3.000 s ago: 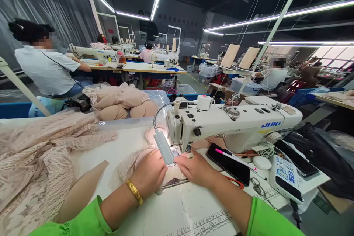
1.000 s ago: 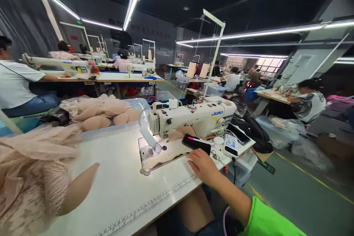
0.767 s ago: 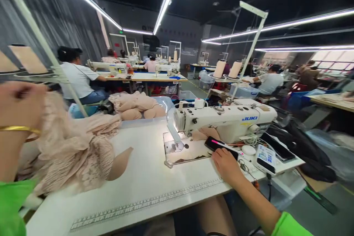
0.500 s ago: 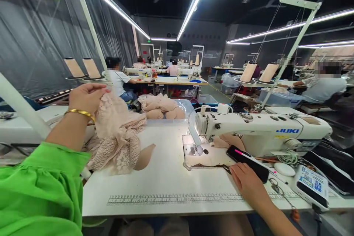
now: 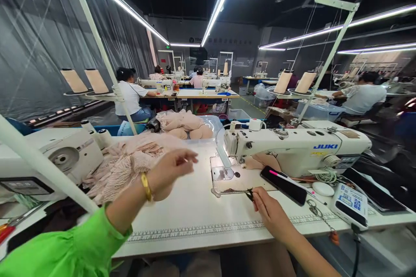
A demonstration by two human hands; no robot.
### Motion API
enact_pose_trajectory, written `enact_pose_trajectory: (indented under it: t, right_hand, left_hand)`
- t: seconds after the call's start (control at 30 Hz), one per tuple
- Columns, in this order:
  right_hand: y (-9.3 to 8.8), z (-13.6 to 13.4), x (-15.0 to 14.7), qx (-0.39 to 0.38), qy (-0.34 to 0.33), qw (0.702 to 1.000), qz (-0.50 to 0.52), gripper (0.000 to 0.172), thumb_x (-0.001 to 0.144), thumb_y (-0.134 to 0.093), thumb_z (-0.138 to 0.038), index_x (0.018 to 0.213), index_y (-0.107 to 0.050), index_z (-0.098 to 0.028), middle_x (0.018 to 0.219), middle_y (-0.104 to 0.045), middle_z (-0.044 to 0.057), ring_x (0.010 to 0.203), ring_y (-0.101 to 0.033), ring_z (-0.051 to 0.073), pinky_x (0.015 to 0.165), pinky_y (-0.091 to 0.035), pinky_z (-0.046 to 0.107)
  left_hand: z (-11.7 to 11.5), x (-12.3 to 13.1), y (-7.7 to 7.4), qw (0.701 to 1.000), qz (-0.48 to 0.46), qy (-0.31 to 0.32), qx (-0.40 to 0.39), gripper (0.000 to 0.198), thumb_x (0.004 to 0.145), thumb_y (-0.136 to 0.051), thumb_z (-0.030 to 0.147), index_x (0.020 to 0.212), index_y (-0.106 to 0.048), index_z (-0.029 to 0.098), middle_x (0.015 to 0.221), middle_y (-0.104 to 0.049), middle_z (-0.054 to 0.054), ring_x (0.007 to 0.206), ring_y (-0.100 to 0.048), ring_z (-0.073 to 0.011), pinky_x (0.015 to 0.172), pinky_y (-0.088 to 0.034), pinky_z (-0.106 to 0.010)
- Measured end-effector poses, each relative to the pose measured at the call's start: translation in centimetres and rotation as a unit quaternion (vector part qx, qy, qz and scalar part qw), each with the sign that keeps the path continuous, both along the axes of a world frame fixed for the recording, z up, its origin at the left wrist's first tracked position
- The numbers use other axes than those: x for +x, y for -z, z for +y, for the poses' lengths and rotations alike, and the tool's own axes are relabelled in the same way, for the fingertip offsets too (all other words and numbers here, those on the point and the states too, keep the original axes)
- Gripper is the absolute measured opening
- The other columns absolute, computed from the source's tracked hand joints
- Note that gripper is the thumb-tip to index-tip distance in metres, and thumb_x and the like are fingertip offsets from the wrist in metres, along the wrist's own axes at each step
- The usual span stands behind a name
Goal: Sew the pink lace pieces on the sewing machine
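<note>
My left hand [image 5: 177,166] is above the white sewing table, its fingers loosely bent and apart, with nothing visible in them. Behind its wrist lies a heap of pale pink lace fabric [image 5: 130,162]. A beige moulded cup [image 5: 164,192] peeks out below that hand, mostly covered. My right hand [image 5: 271,210] pinches a small black tool [image 5: 250,194] with a forked tip, whose kind is too small to make out. It is at the front edge of the plate of the white sewing machine [image 5: 289,145]. A beige piece [image 5: 260,161] sits under the machine's arm.
A phone [image 5: 282,185] with a pink-and-white pen [image 5: 289,180] on it lies right of the right hand. Beyond are a round white case [image 5: 323,189] and a white device [image 5: 349,205]. A clear bin [image 5: 212,127] with beige cups stands behind the table. Another machine [image 5: 65,156] is at left.
My left hand has let go of the lace fabric and moved right and down over the table. My right hand has lifted the black tool slightly from beside the machine plate.
</note>
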State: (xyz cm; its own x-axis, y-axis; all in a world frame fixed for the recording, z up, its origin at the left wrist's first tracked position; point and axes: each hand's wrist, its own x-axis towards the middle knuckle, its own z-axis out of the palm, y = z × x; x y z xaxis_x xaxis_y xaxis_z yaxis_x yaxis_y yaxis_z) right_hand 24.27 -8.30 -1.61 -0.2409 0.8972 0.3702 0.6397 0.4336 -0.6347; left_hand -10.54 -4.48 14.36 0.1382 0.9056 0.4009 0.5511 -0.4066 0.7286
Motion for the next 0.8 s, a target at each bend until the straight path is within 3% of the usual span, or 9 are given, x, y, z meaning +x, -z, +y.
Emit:
enact_pose_trajectory:
  t: [0.03, 0.1, 0.13, 0.23, 0.43, 0.6, 0.7, 0.77, 0.8]
  right_hand:
    - [-0.9, -0.6, -1.0, -0.005, -0.016, 1.0, 0.007, 0.029, 0.114, -0.031, -0.042, 0.101, -0.051, -0.025, 0.072, -0.061, -0.002, 0.064, -0.062, 0.019, 0.062, -0.047, 0.029]
    - [-2.5, -1.8, -2.7, 0.009, -0.057, 0.998, -0.008, 0.02, 0.111, -0.043, -0.041, 0.109, -0.054, -0.025, 0.082, -0.065, 0.0, 0.071, -0.063, 0.019, 0.066, -0.046, 0.028]
    - [-3.2, -2.2, -3.4, 0.032, -0.078, 0.996, -0.026, 0.018, 0.11, -0.047, -0.04, 0.109, -0.055, -0.024, 0.084, -0.065, 0.0, 0.073, -0.062, 0.019, 0.066, -0.045, 0.028]
    - [-4.0, -2.6, -4.8, 0.132, -0.094, 0.982, -0.092, 0.017, 0.111, -0.05, -0.038, 0.111, -0.058, -0.023, 0.085, -0.067, 0.002, 0.075, -0.061, 0.021, 0.068, -0.04, 0.03]
    - [-2.4, -1.4, -6.3, 0.28, -0.017, 0.934, -0.22, 0.023, 0.112, -0.048, -0.03, 0.093, -0.058, -0.02, 0.077, -0.065, 0.003, 0.07, -0.057, 0.022, 0.068, -0.033, 0.035]
    - [-2.4, -1.6, -7.8, 0.305, -0.03, 0.914, -0.265, 0.022, 0.109, -0.05, -0.021, 0.088, -0.057, -0.021, 0.073, -0.062, 0.001, 0.066, -0.055, 0.021, 0.067, -0.031, 0.037]
    - [-2.4, -1.6, -7.0, 0.29, -0.019, 0.92, -0.262, 0.025, 0.11, -0.048, -0.02, 0.086, -0.057, -0.022, 0.07, -0.062, 0.0, 0.065, -0.055, 0.021, 0.066, -0.031, 0.037]
    - [-2.0, -1.2, -5.0, 0.276, 0.016, 0.927, -0.254, 0.029, 0.11, -0.047, -0.023, 0.084, -0.056, -0.022, 0.067, -0.061, 0.0, 0.063, -0.055, 0.02, 0.065, -0.032, 0.036]
    - [-1.8, -0.9, -3.7, 0.263, 0.039, 0.93, -0.255, 0.029, 0.11, -0.048, -0.024, 0.083, -0.057, -0.022, 0.067, -0.061, 0.0, 0.063, -0.055, 0.02, 0.065, -0.033, 0.036]
  left_hand:
    - [-0.7, 1.8, 2.5, 0.997, -0.005, 0.048, -0.055, 0.035, 0.079, -0.074, 0.044, 0.099, -0.08, 0.016, 0.089, -0.081, -0.009, 0.063, -0.069, -0.0167, 0.057, -0.058, -0.029]
    - [-1.9, 4.6, 7.0, 0.95, -0.099, 0.163, -0.249, 0.048, 0.078, -0.075, 0.041, 0.119, -0.074, 0.015, 0.11, -0.08, -0.013, 0.076, -0.073, -0.0193, 0.072, -0.063, -0.034]
    - [-2.4, 5.6, 8.8, 0.931, -0.131, 0.186, -0.287, 0.055, 0.077, -0.078, 0.04, 0.126, -0.071, 0.015, 0.117, -0.078, -0.014, 0.081, -0.073, -0.0196, 0.077, -0.063, -0.036]
    - [-3.0, 6.8, 11.6, 0.892, -0.199, 0.231, -0.334, 0.068, 0.076, -0.084, 0.04, 0.137, -0.065, 0.017, 0.122, -0.074, -0.013, 0.09, -0.071, -0.0209, 0.088, -0.06, -0.039]
    - [-2.7, 6.1, 11.6, 0.879, -0.226, 0.224, -0.355, 0.071, 0.077, -0.089, 0.045, 0.139, -0.066, 0.022, 0.119, -0.071, -0.009, 0.091, -0.068, -0.0196, 0.092, -0.058, -0.04]
    - [-3.2, 6.7, 11.8, 0.88, -0.217, 0.224, -0.359, 0.077, 0.073, -0.09, 0.046, 0.142, -0.063, 0.021, 0.115, -0.071, -0.01, 0.093, -0.066, -0.0205, 0.088, -0.058, -0.038]
    - [-3.3, 5.1, 10.3, 0.9, -0.136, 0.222, -0.35, 0.077, 0.076, -0.082, 0.046, 0.146, -0.059, 0.022, 0.117, -0.074, -0.01, 0.081, -0.064, -0.0183, 0.078, -0.058, -0.035]
    - [-3.0, 2.2, 8.2, 0.936, -0.022, 0.17, -0.307, 0.069, 0.082, -0.072, 0.05, 0.145, -0.061, 0.023, 0.117, -0.076, -0.01, 0.076, -0.065, -0.0193, 0.072, -0.058, -0.034]
    - [-2.8, 0.3, 7.0, 0.961, 0.04, 0.112, -0.251, 0.063, 0.085, -0.066, 0.054, 0.141, -0.064, 0.024, 0.118, -0.077, -0.009, 0.081, -0.068, -0.0225, 0.071, -0.059, -0.036]
